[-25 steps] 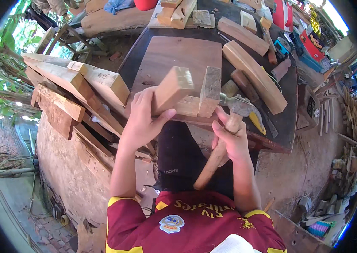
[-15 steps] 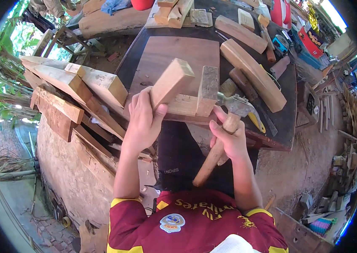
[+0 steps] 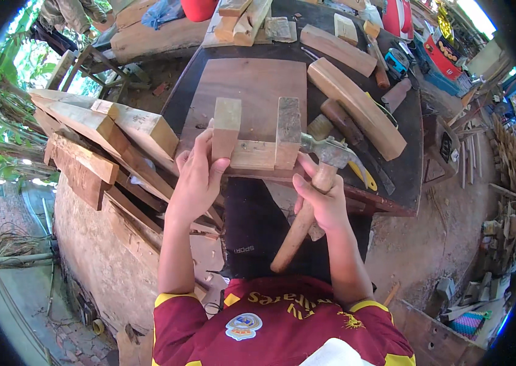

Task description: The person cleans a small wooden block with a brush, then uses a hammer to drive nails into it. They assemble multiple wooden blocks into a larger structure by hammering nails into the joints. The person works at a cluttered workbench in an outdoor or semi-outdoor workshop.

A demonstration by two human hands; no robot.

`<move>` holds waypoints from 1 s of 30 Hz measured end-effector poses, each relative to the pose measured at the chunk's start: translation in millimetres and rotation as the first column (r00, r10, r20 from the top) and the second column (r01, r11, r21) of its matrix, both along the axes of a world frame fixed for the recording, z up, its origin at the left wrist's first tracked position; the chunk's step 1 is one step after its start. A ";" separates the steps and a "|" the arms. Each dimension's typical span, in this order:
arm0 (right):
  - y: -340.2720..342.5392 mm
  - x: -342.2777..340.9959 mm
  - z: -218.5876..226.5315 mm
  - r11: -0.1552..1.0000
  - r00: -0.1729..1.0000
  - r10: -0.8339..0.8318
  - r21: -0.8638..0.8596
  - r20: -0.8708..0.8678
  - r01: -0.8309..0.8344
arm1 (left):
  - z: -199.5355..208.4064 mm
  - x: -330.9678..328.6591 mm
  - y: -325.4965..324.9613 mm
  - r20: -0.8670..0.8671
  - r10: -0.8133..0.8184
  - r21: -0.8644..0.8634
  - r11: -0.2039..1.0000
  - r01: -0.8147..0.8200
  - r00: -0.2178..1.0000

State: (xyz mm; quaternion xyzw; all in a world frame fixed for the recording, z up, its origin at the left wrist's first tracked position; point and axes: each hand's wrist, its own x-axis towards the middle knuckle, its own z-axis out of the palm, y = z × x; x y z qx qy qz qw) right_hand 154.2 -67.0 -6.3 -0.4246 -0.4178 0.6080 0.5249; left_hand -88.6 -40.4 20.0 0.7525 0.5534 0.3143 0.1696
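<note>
A U-shaped wooden piece is held over the near edge of the workbench: a short pale crosspiece (image 3: 253, 155) with a block at each end. My left hand (image 3: 196, 177) is closed around the left block (image 3: 227, 125), thumb on its near side. That block stands nearly parallel to the darker-topped right block (image 3: 288, 125). With my right hand (image 3: 324, 198) I grip a claw hammer (image 3: 293, 236) by its wooden handle, near the head. The fingers of this hand also reach the right block's lower end. Whether the left block is seated fully in the crosspiece, I cannot tell.
A broad wooden board (image 3: 255, 79) lies on the dark workbench (image 3: 409, 177). To its right are a curved timber (image 3: 358, 107), a wooden-handled tool (image 3: 341, 121) and a yellow-handled tool (image 3: 363, 177). Long beams (image 3: 148, 131) stack at the left. A red container (image 3: 199, 8) stands behind.
The left block has turned from leaning right to nearly upright, my left hand turning with it. My right hand keeps its hold on the hammer. The whole view has shifted slightly.
</note>
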 end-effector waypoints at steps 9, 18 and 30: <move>-0.5 -0.5 6.6 0.998 1.000 0.022 -0.052 -0.013 -0.023 | 4.0 -9.7 6.5 0.067 0.100 0.052 0.993 -0.104 0.993; -0.2 -2.1 -3.2 1.000 1.000 -0.019 -0.019 -0.017 0.018 | 14.1 -4.8 8.7 0.188 0.115 -0.162 0.983 -0.085 0.975; -1.1 0.8 4.5 0.999 0.999 0.007 -0.035 0.031 -0.006 | 3.2 -7.5 6.4 0.155 0.009 -0.012 1.000 -0.007 0.988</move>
